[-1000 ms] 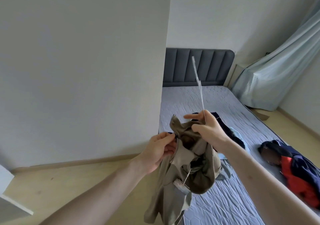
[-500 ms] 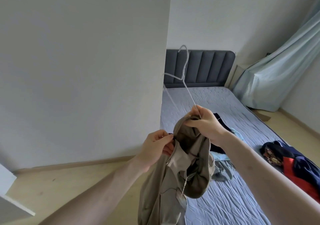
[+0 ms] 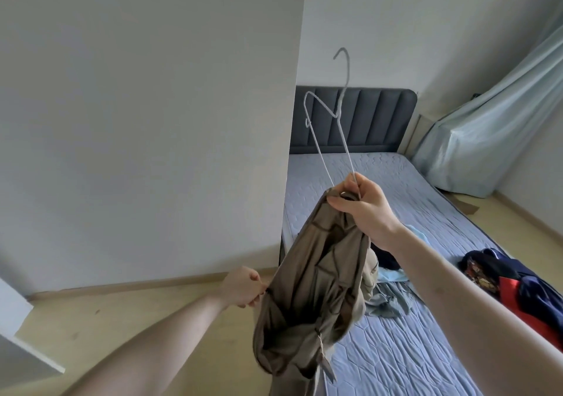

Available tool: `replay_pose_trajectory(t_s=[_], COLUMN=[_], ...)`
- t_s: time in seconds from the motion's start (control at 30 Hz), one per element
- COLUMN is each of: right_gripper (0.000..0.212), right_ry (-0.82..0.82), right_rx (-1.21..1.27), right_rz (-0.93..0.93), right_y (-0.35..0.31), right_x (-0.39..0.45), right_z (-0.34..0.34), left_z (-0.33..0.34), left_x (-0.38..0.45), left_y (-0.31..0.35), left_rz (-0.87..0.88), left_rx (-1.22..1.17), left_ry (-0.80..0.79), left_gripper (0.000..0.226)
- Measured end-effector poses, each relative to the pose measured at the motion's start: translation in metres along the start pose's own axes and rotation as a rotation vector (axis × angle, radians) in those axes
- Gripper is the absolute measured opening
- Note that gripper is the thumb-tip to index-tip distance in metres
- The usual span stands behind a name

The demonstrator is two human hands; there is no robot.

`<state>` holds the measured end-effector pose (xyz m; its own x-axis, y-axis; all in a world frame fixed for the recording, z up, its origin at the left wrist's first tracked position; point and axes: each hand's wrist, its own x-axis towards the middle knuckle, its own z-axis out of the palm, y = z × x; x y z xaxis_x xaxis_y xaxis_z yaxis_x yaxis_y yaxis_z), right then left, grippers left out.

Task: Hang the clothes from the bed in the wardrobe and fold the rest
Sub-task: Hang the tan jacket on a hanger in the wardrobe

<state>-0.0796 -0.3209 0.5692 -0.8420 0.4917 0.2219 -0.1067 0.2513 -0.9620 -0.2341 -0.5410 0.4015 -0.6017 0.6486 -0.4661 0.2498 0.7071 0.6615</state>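
Observation:
A khaki garment (image 3: pixel 316 292) hangs in front of me over the bed's near corner. My right hand (image 3: pixel 362 206) grips one end of a thin white wire hanger (image 3: pixel 330 124) together with the garment's top edge; the hanger's hook points up. Lower left, my left hand (image 3: pixel 243 287) pinches the garment's side edge and holds it out. On the bed (image 3: pixel 426 350) lie a pale blue and grey heap (image 3: pixel 393 298), a dark piece (image 3: pixel 385 257) behind the khaki cloth, and a navy and red pile (image 3: pixel 518 289) at the right edge.
A large white panel (image 3: pixel 152 121) stands at the left, ending at the bed's edge. A grey padded headboard (image 3: pixel 374 118) is at the far end. Pale blue curtains (image 3: pixel 487 127) hang at the right. Wooden floor (image 3: pixel 122 319) lies below left.
My right hand has lifted the hanger and the garment's top higher. My left hand has slid down along the garment's edge, drawing the opening wider.

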Motion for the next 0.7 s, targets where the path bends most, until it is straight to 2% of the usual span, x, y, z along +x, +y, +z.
replay_pose_trajectory(t_s=[0.1,0.2,0.23,0.33,0.37,0.53,0.63,0.7], right_gripper=[0.039,0.043,0.045,0.049,0.05,0.043,0.042,0.035], right_ry=[-0.03,-0.058,-0.069,-0.083,-0.077,0.02,0.115,0.138], right_rx=[-0.114,-0.161,-0.173,-0.268,-0.306,-0.497,-0.528,-0.568], right_rz=[-0.002,0.006,0.005,-0.036,-0.05,-0.06,-0.008,0.043], right_y=[-0.005,-0.018,-0.022,-0.03,-0.031,-0.018,-0.004,0.004], right_x=[-0.001,0.002,0.003,0.004,0.004,0.004,-0.002,-0.004], right_z=[0.001,0.004,0.006,0.006,0.004,-0.032,-0.056,-0.064], left_z=[-0.01,-0.021,-0.024,-0.026,-0.028,-0.055,-0.069,-0.074], left_x=[-0.002,-0.016,-0.022,-0.028,-0.03,-0.022,-0.017,-0.015], left_y=[0.023,0.072,0.091,0.133,0.141,0.144,0.145,0.15], left_rz=[0.101,0.359,0.442,0.59,0.612,0.647,0.535,0.464], left_rx=[0.258,0.065,0.006,-0.043,-0.028,-0.05,-0.161,-0.271], left_ry=[0.034,0.024,0.017,0.062,0.085,0.274,0.279,0.251], left_gripper=[0.017,0.07,0.074,0.035,0.029,0.029,0.034,0.03])
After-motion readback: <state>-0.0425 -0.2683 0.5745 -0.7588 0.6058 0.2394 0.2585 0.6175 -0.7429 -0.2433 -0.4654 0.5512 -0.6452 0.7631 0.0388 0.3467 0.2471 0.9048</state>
